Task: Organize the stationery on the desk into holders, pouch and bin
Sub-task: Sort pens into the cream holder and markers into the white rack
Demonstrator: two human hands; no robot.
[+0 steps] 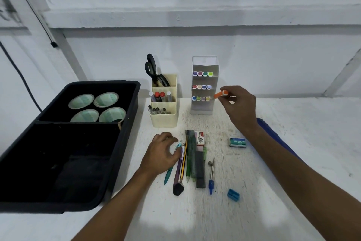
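My right hand (239, 104) pinches an orange marker (220, 93) just right of the white tiered marker rack (204, 104), its tip at the bottom row of coloured caps. My left hand (163, 152) rests on the desk with curled fingers touching a teal pen (169, 172) at the left edge of a row of pens and pencils (184, 160). A cream pen holder (164, 118) with black scissors (154, 70) and markers stands behind it. A blue pouch (277, 135) lies partly hidden under my right forearm.
A black fabric bin (129, 133) at the left holds rolls of tape (97, 107). On the desk lie a stapler box (200, 137), a green staples box (237, 142), a compass (212, 174), a blue sharpener (233, 194) and a black ruler case (200, 170).
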